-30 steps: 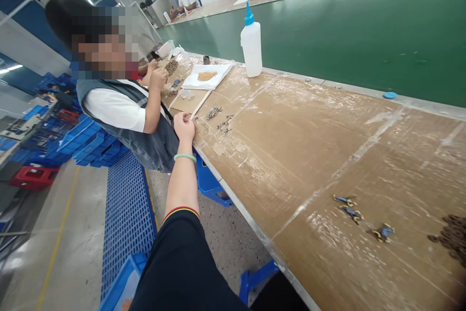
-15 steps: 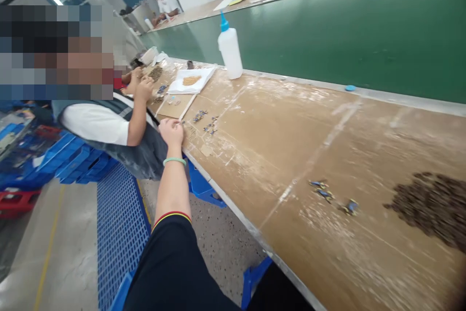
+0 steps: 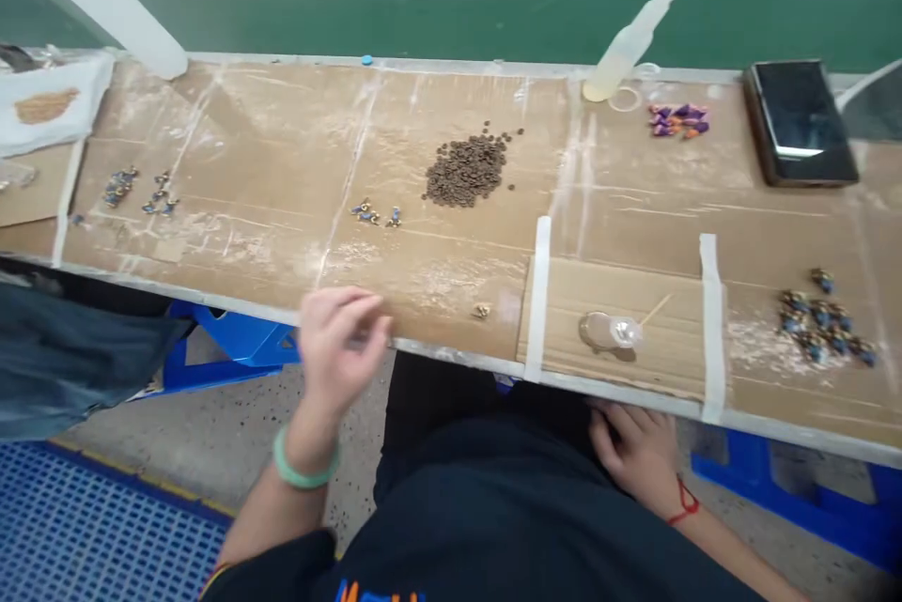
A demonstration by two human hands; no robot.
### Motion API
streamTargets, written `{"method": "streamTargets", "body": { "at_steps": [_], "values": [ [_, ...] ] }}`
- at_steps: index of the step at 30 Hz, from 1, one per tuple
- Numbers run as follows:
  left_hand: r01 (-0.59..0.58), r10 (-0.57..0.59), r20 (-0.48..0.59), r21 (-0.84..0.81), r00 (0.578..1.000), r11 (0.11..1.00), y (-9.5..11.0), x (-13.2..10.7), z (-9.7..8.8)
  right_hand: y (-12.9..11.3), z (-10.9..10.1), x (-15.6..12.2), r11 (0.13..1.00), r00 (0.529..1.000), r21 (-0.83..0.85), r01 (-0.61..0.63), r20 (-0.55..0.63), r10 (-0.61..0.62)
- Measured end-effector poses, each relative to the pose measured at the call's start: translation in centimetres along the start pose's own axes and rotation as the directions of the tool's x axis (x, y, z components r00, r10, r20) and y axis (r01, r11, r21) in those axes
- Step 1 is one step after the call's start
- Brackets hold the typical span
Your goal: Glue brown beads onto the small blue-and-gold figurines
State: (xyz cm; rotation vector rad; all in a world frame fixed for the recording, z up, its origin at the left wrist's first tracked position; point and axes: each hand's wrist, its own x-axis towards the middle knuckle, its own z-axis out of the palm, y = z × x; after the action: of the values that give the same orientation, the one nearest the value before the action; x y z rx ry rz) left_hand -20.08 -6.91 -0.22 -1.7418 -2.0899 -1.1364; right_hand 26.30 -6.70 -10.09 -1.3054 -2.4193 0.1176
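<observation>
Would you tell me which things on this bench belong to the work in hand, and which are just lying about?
Work: left hand, blue-and-gold parts, brown pieces, small bottle on taped cardboard.
Lying about: black phone, purple packets.

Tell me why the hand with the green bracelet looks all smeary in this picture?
In the head view, the left hand is smeared by motion blur, so its fingers have soft edges. The right hand looks sharper. Also in the head view, a bright streak of glare lies across the black phone.
</observation>
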Motion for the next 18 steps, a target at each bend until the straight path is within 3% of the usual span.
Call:
{"method": "streamTargets", "body": {
  "at_steps": [3, 6, 11, 18],
  "values": [
    [0.022, 0.031, 0.195, -0.267, 0.98, 0.963, 8.3, -1.3, 3.6, -0.7, -0.4, 0.9, 0.998, 1.0, 0.049, 0.027, -0.007, -0.027],
    [0.102, -0.03, 0.255, -0.273, 0.967, 0.957, 11.9, -0.9, 5.6, -1.0, -1.1, 1.2, 0.993, 0.998, 0.1, 0.058, -0.027, -0.056],
    [0.096, -0.064, 0.305, -0.091, 0.95, 0.991, 13.1, -0.1, 6.0, -0.9, -1.1, 1.0, 0.985, 0.994, 0.152, 0.08, -0.085, -0.067],
    [-0.037, 0.048, 0.277, -0.044, 0.96, 0.998, 13.7, -0.1, 6.4, -0.3, -0.7, 1.1, 0.975, 0.988, 0.176, 0.134, -0.1, -0.118]
  ]
}}
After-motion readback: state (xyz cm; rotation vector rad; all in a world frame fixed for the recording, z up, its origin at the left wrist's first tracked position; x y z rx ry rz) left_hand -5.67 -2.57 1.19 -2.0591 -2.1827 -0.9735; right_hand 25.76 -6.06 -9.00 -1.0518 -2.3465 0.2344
